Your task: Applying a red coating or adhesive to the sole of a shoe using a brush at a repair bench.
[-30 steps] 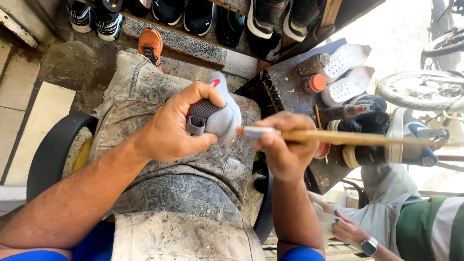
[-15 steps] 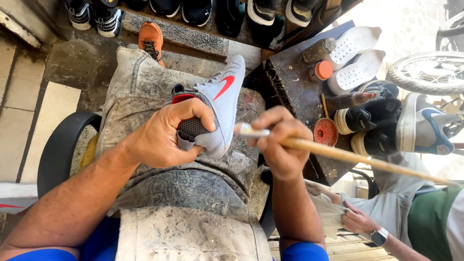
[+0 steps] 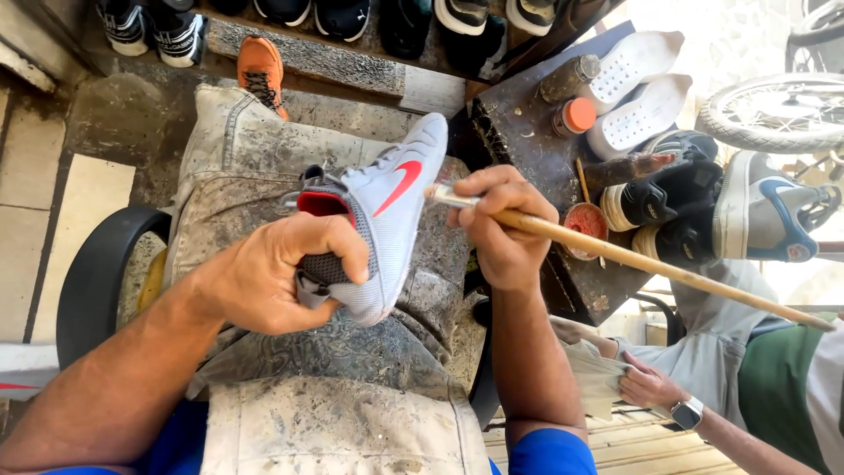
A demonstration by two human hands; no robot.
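Left hand [image 3: 281, 281] clamped on grey sneaker [image 3: 387, 220]; right hand [image 3: 505, 233] fisted round brush stick [image 3: 651, 264]

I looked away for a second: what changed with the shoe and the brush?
The left hand turned the grey shoe from sole-up to its side, red mark showing. The right hand kept the long-handled brush, tip at the shoe's edge. Both grips are unchanged.

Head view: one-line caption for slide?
Left hand holds a grey sneaker while right hand applies a long-handled brush to it.
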